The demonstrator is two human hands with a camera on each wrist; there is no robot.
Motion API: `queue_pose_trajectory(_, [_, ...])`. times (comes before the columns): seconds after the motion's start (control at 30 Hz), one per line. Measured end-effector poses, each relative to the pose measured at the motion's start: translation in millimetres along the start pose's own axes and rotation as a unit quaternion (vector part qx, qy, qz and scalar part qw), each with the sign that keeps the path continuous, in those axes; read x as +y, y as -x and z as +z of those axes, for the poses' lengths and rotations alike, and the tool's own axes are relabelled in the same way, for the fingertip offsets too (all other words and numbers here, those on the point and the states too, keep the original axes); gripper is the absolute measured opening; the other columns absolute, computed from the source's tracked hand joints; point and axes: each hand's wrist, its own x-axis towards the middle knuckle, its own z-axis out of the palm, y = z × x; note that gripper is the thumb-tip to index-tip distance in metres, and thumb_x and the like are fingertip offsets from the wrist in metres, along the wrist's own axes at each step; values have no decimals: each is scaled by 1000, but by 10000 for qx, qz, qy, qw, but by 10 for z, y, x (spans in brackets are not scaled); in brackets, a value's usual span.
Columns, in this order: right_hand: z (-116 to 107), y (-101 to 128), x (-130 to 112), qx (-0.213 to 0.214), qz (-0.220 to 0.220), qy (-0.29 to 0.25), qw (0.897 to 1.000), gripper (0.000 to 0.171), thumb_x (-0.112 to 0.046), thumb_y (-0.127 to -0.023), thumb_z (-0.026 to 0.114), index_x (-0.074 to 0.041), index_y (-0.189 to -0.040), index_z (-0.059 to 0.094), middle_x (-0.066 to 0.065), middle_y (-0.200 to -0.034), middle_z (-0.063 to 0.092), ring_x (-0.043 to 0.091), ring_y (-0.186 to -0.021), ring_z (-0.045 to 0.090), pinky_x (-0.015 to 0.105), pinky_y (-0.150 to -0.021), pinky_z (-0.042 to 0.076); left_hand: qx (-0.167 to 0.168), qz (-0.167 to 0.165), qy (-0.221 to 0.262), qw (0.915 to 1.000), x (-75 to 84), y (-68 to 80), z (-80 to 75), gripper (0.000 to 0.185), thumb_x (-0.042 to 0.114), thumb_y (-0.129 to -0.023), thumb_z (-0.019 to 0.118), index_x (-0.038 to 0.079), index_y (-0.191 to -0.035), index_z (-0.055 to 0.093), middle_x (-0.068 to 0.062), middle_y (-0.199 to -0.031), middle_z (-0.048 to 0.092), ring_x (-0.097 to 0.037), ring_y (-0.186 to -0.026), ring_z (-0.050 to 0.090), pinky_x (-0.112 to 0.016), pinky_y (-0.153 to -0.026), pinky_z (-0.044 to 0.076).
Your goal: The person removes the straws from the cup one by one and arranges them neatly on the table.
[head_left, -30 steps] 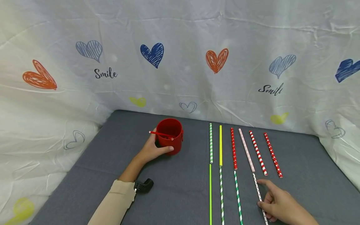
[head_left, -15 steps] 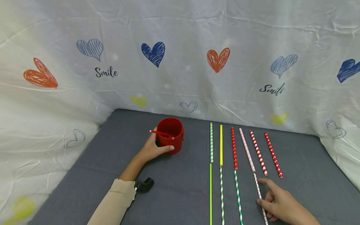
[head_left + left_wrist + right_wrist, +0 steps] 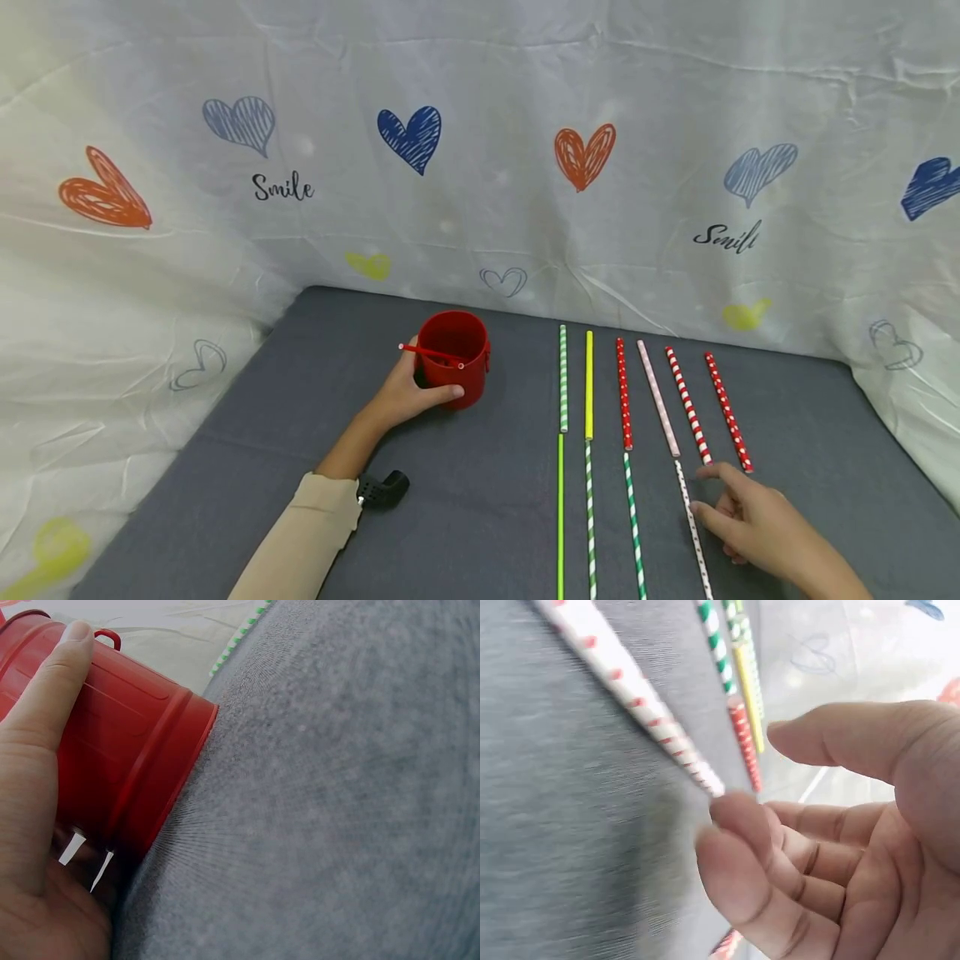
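One red bucket [image 3: 452,357] stands left on the grey bench [image 3: 480,517], a red straw [image 3: 431,356] across its rim; the left hand [image 3: 408,398] curls round its wall. Ten straws lie in rows to the right. The right hand [image 3: 757,521] hovers, fingers loosely bent and holding nothing, just right of the white dotted straw [image 3: 693,533]. The right wrist view shows that straw beyond the fingertips [image 3: 735,817], seemingly untouched, though blurred. Only the left wrist view shows the bucket's ribbed wall.
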Motion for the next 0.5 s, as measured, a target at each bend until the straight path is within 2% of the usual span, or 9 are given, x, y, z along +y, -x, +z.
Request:
queue_pose_trajectory(0.13, [-6, -111, -125, 623, -451, 584, 9953, 25, -14, -90, 75, -7, -111, 64, -16, -59, 43, 1, -47, 41, 24, -48, 37, 15, -1, -47, 10000, -86, -13, -12, 90, 9, -79, 86, 12, -151, 31, -6, -146, 45, -26, -130, 43, -44, -92, 52])
queue_pose_trajectory(0.27, [-3, -236, -285, 799, -1095, 857, 9871, 20, -13, -87, 77, -11, -105, 68, -20, -62, 39, -3, -50, 35, 23, -48, 33, -29, 40, 13, 10000, 20, 6, -7, 89, 8, -80, 85, 7, -151, 31, -12, -145, 45, -30, -130, 43, -47, -93, 51])
queue_pose_trajectory(0.37, [-6, -327, -440, 720, -1519, 906, 9816, 19, -11, -86, 77, -13, -103, 68, -21, -62, 38, -4, -51, 34, 22, -49, 34, -41, -6, 96, 9999, 159, 22, 2, 88, 6, -80, 84, 3, -150, 31, -16, -145, 45, -32, -130, 42, -49, -94, 50])
queue_pose_trajectory(0.5, [-17, -451, -685, 332, -1713, 936, 9802, 18, -11, -88, 75, -14, -104, 68, -20, -64, 42, -3, -53, 38, 22, -51, 38, -35, -99, 116, 9999, 260, 21, 6, 87, 3, -79, 83, 2, -149, 32, -15, -144, 46, -29, -129, 43, -47, -94, 50])
